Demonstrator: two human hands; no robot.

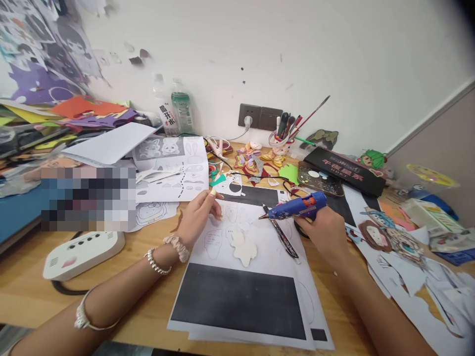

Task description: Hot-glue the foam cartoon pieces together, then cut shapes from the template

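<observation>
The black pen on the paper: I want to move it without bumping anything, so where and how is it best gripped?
Pinch the black pen at its near end, coming from above on the wearer's side, I'd say. It is long and slim, slanting across the paper with that end uncovered, while the glue gun in the right hand crosses its far part in this view.

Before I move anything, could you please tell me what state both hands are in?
Left hand: partly curled; whether it grips anything small cannot be told.
Right hand: closed, holding the blue glue gun.
</observation>
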